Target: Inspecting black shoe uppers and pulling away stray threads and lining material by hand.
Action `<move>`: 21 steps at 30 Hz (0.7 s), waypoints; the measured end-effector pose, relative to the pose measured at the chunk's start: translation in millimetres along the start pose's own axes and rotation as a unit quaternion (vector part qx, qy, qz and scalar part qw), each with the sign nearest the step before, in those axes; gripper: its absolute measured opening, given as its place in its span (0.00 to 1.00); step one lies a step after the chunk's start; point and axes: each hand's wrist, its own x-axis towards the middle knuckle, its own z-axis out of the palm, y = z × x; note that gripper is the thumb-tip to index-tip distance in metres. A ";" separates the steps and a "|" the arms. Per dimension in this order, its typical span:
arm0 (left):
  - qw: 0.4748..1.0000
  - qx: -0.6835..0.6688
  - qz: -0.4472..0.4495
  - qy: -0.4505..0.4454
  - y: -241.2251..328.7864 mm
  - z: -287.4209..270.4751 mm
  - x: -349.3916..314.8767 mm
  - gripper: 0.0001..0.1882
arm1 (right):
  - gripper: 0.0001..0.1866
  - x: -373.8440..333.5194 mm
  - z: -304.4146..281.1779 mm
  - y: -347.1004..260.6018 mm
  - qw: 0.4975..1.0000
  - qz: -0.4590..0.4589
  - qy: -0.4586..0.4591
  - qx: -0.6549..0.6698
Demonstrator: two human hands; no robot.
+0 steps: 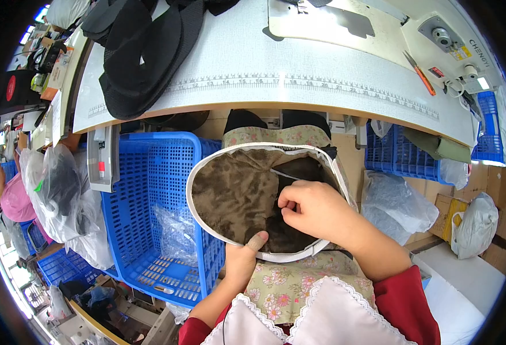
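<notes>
A piece lined with dark brown plush (230,198), edged with a white band, lies over my lap with its wide opening facing up. My left hand (242,261) grips the near-left rim, thumb over the inside and fingers hidden underneath. Inside the opening, my right hand (313,204) is closed, fingers curled and pressed together against the thumb. Whatever those fingers hold, if anything, cannot be made out. A thin white strip shows in the lining just beyond them. Beneath the piece is a flowered apron (273,284).
A table (253,57) with a printed ruler runs across the front. On it are stacked black sole-shaped pieces (141,57), a sewing machine (454,43) and orange-handled snips (422,75). A blue crate (149,230) stands close at left. Plastic bags (393,201) lie at right.
</notes>
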 end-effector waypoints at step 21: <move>0.999 0.037 0.004 -0.017 1.2 4.0 -1.6 0.23 | 0.05 0.0 18.2 19.0 0.975 -0.052 -0.109 -0.184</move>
